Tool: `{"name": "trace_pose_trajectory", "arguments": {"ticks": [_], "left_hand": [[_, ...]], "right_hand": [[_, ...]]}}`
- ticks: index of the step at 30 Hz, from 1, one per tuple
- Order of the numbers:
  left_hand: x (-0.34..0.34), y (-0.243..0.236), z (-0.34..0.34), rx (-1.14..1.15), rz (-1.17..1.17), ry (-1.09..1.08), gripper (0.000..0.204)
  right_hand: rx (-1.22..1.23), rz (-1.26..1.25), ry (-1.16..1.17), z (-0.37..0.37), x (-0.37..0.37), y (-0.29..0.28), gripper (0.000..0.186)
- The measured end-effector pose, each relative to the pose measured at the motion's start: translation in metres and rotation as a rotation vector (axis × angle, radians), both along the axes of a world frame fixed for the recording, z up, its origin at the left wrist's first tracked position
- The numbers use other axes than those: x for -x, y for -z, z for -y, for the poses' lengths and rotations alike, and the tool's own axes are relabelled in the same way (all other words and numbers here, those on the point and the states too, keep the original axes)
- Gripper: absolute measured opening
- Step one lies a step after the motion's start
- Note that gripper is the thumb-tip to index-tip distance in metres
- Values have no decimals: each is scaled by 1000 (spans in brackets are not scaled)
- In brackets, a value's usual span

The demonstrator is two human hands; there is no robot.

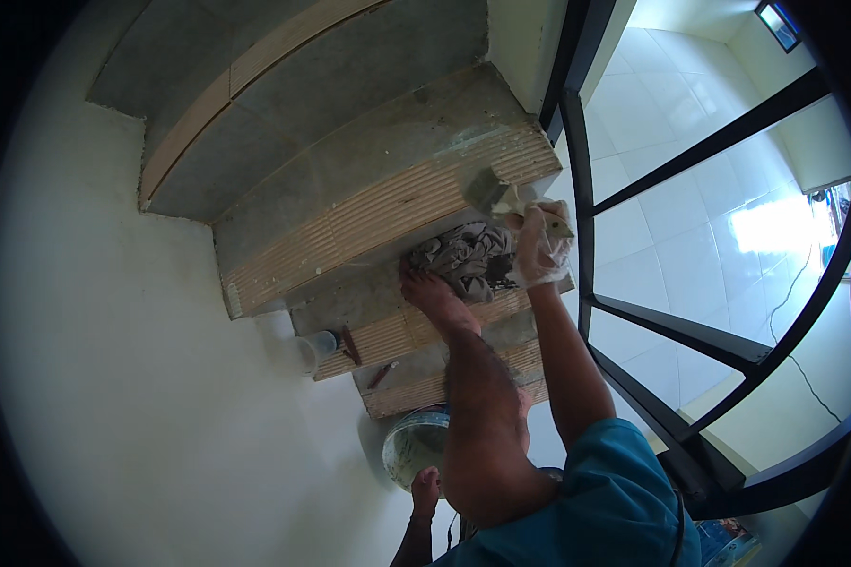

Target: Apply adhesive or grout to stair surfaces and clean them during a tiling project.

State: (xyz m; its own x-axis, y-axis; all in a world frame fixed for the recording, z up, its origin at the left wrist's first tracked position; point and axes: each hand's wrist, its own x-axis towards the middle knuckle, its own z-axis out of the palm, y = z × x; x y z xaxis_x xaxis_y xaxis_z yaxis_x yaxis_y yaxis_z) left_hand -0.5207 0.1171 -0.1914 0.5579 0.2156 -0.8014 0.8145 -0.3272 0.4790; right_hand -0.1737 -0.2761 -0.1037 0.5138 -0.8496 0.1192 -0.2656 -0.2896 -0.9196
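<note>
My right hand (542,248), in a whitish glove, is closed round the pale handle of a wide paintbrush (490,192). The brush's grey-green head lies over the ribbed edge of a stair tread, near its right end, and looks slightly blurred. Below it, a crumpled grey cloth (463,257) rests on the lower step beside my bare foot. My left hand (425,487) is bare, with its fingers curled, at the near rim of a bucket (399,444) smeared with a pale coating. Whether it grips the rim cannot be made out.
Grey stairs with ribbed tan nosings (350,227) climb toward the upper left along a white wall (113,331). A black metal railing (581,189) borders the right side above a white tiled floor (652,255). A clear plastic cup (317,350) and a brown-handled tool (351,346) lie on a lower step.
</note>
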Motion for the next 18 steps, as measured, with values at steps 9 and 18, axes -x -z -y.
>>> {"name": "trace_pose_trajectory", "arguments": {"ticks": [9,18], "left_hand": [[5,21,-11,62,56,61,19],[-2,-4,-2,-75,187,142,22]], "right_hand": [[-164,324,-115,-8,-3,-3,19],[426,297,154,23,-55,10,15]]}}
